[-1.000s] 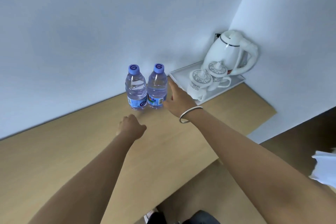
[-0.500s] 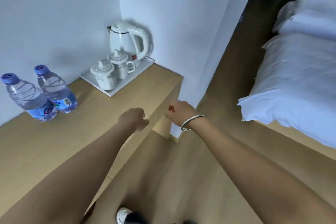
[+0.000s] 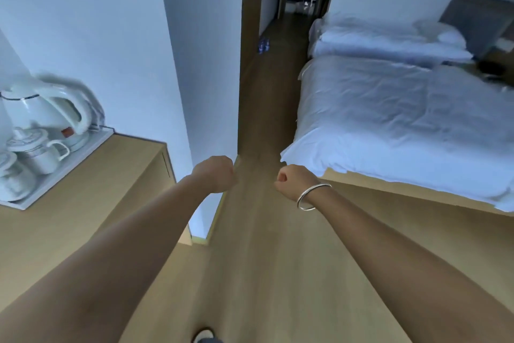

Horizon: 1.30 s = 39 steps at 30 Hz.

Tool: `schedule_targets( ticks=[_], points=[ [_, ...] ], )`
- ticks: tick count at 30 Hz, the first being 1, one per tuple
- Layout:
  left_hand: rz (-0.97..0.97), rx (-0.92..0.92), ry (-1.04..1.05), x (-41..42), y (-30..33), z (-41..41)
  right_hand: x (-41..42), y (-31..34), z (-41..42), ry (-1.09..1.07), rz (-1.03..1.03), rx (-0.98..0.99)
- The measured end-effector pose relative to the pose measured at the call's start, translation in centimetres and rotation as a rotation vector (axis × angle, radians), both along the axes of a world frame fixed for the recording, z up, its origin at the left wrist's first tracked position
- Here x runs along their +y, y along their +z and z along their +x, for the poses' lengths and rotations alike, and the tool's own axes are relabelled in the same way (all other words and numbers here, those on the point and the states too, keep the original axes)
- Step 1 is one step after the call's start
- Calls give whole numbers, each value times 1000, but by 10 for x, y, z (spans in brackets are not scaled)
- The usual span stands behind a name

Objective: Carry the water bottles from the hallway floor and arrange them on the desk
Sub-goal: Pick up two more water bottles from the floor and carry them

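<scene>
2 grips, L hand & R hand: fisted, nothing held | bottles on hallway floor, count unclear | 1 kettle

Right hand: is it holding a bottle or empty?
Empty. The right hand, above the bracelet, is curled into a loose fist over bare floor, nothing in it. Bottles stand far down the hallway.

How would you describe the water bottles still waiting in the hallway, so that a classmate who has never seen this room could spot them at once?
Start at the white bed on the right, then follow the wooden floor past its far end into the hallway. Against the left wall stands a small cluster of water bottles. They are the only clear, bluish things on that floor.
</scene>
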<state>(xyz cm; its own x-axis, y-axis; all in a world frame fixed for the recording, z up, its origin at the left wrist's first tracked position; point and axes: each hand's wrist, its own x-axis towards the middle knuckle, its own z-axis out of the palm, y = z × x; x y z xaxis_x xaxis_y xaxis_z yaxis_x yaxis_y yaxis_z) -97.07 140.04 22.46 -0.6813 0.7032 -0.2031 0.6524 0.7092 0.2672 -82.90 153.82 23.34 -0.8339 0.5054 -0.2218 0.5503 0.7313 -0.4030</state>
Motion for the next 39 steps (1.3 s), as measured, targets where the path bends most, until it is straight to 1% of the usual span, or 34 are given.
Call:
schedule_targets(
  ticks=[3,6,11,15,18,25,33,36,39],
  points=[
    [6,17,-55,31,6,-6,23,2,6,-49,-21,19],
    [57,31,-79,70,14,-20,52,5,0,-102,-22,58],
    [116,-1,-81,139,17,-59,108,13,-38,-130,-25,70],
    [191,-14,-81,198,25,-109,158,22,-92,-160,-2,74],
    [218,-33,-96,238,35,-147,193,33,-137,-143,19,65],
    [208,-52,-114,316,38,-253,264,37,-235,-149,24,76],
    [188,-103,-139,400,15,-331,344,17,-316,-141,-4,67],
    [166,-124,-148,441,8,-357,385,10,-345,-138,-24,34],
    [166,-133,-162,495,7,-393,446,9,-385,-149,-16,44]
  ],
)
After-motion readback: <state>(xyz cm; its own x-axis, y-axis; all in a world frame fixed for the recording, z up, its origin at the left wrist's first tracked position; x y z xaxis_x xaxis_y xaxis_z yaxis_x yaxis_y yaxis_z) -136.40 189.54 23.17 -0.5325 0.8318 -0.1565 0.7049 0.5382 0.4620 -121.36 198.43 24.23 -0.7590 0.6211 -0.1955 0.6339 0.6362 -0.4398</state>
